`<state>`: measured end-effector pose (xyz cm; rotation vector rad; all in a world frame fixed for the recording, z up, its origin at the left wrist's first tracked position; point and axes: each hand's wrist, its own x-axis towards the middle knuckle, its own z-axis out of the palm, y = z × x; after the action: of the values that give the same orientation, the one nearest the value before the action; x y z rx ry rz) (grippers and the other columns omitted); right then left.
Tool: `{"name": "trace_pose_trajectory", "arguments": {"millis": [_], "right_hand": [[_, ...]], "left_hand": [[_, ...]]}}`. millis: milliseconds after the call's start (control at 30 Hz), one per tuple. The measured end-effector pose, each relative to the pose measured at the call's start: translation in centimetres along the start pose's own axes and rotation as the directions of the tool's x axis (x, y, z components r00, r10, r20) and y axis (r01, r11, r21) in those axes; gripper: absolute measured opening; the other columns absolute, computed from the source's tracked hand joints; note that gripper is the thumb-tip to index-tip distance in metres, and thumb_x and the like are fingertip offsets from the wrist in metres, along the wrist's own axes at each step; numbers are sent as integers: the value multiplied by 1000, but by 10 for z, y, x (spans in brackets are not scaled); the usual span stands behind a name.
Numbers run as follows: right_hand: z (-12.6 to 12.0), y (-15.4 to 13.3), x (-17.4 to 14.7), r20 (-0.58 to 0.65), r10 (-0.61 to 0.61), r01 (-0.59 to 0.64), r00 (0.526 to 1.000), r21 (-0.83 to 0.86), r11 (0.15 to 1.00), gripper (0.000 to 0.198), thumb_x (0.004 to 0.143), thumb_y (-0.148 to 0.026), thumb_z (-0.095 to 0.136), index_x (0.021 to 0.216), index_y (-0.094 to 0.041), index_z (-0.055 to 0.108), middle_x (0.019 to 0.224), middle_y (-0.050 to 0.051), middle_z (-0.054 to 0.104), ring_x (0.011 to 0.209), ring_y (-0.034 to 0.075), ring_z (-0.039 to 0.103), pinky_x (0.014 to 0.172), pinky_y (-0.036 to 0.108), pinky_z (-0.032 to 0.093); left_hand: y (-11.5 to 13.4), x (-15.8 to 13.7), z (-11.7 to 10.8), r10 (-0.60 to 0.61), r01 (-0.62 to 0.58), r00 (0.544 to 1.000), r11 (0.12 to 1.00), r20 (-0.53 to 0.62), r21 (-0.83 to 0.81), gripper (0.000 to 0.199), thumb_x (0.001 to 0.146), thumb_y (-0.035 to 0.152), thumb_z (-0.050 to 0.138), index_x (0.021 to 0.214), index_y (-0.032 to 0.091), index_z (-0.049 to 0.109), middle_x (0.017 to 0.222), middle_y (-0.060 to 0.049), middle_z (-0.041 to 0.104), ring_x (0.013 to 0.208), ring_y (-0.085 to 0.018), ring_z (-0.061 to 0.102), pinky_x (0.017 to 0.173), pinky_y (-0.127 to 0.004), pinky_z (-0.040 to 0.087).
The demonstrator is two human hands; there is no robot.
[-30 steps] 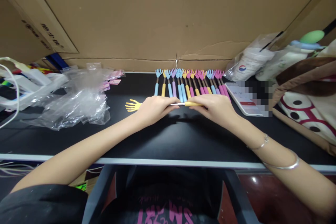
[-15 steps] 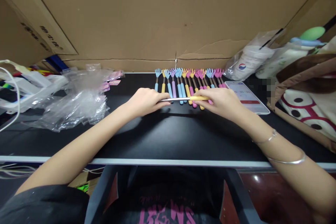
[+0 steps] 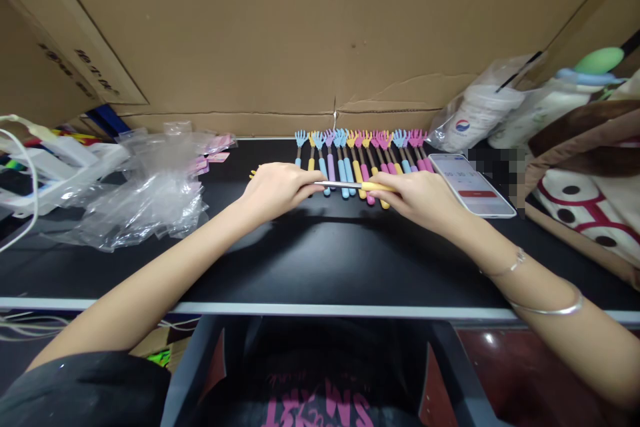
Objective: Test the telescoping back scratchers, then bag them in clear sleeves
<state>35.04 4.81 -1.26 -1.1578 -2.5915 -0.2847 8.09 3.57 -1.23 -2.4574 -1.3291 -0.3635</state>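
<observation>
Yellow back scratcher [image 3: 345, 185] is lvl over the surface [image 3: 325, 260], nr your side of the scratcher row [image 3: 341, 170]; your L hand [image 3: 277, 190] is round its far end, R hand [image 3: 417, 193] grips the handle [image 3: 376, 187]; vs 1 sec ago they're farther apart w/ more metal shaft [image 3: 335, 184] showing, so prob drawn longer

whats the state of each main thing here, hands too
yellow scratcher, held roughly level, head mostly hidden
left hand, closed around it toward the head end
right hand, closed at the handle end
other scratchers, lying in a row
phone, face up, screen lit
clear bags, heaped loosely
white cup, bagged
</observation>
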Motion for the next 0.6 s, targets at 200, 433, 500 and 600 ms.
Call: {"name": "trace_pose_trajectory", "arguments": {"millis": [200, 433, 500, 600], "right_hand": [[1, 3, 4, 109, 28, -58, 994, 291, 955, 37, 96, -46, 38, 95, -24, 67, 81, 1, 71, 67, 14, 62, 56, 25, 34], [-4, 0, 7, 274, -50, -137, 960, 620, 772, 45, 94, -52, 38, 84, -17, 63, 65, 0, 53, 57, 11, 47, 54, 24, 35], [-4, 0, 7, 336, -75, -191, 939, 689, 699, 45, 94, -53, 38, 83, -16, 60, 58, -4, 43, 50, 9, 40, 49, 23, 32], [-3, -1, 6, 405, -101, -269, 909, 752, 602, 45, 94, -54, 36, 82, -16, 57, 54, -7, 32, 45, 8, 32, 45, 23, 27]], "left_hand": [[3, -1, 2, 47, -48, 988, 999, -144, -4, 35, 97, 42, 42, 102, 25, 71, 76, -4, 70, 73, -18, 62, 57, -27, 32], [3, -1, 1, 182, -158, 960, 980, -215, 122, 36, 99, 43, 38, 101, 26, 69, 70, -3, 67, 71, -18, 56, 58, -31, 27], [4, -1, 1, 203, -174, 954, 974, -221, 145, 35, 99, 42, 38, 100, 26, 69, 70, -3, 66, 71, -18, 55, 59, -31, 27], [6, -1, 2, 204, -167, 955, 970, -217, 176, 36, 100, 39, 37, 94, 22, 68, 72, -4, 66, 72, -18, 55, 60, -32, 28]]}}
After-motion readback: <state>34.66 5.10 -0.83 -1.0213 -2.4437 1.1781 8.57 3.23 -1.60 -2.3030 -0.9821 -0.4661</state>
